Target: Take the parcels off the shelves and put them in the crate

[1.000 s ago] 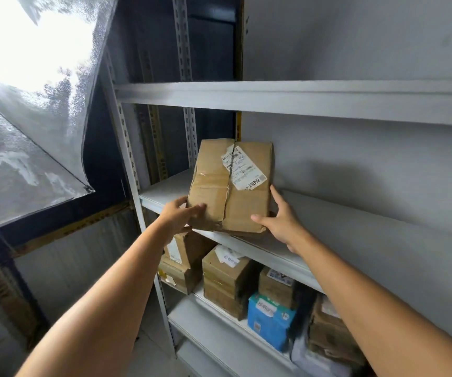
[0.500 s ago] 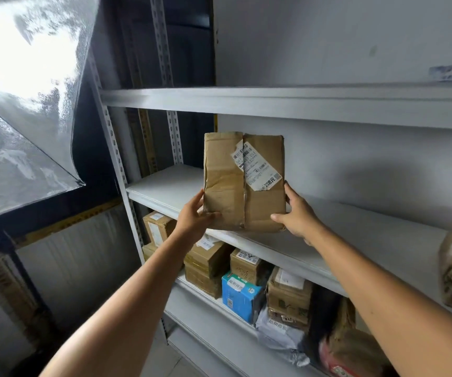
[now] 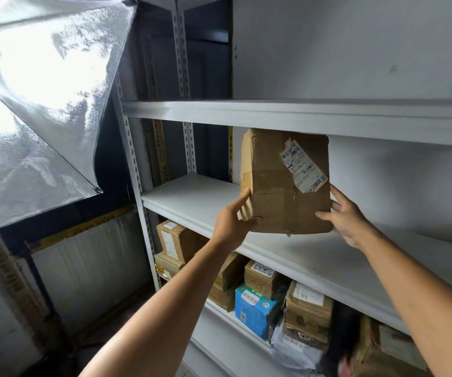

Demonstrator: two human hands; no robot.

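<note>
A worn brown cardboard parcel [image 3: 276, 186] with a torn white shipping label is held upright in the air, above the front of the grey middle shelf [image 3: 192, 197]. My left hand [image 3: 233, 224] grips its lower left corner, thumb on the front and index finger along the side edge. My right hand [image 3: 347, 216] holds its lower right corner, thumb on the front and fingers spread behind the edge. No crate is in view.
The lower shelf [image 3: 233, 322] holds several parcels: brown boxes [image 3: 175, 240], a blue box [image 3: 252, 308], a grey mailer bag [image 3: 292, 352]. An upper shelf [image 3: 273, 115] runs just above the held parcel. A slotted upright [image 3: 135, 170] and clear plastic sheeting [image 3: 42, 104] stand to the left.
Both hands have lifted the parcel off the middle shelf and raised it upright toward me; the view has shifted left and down along the shelving.
</note>
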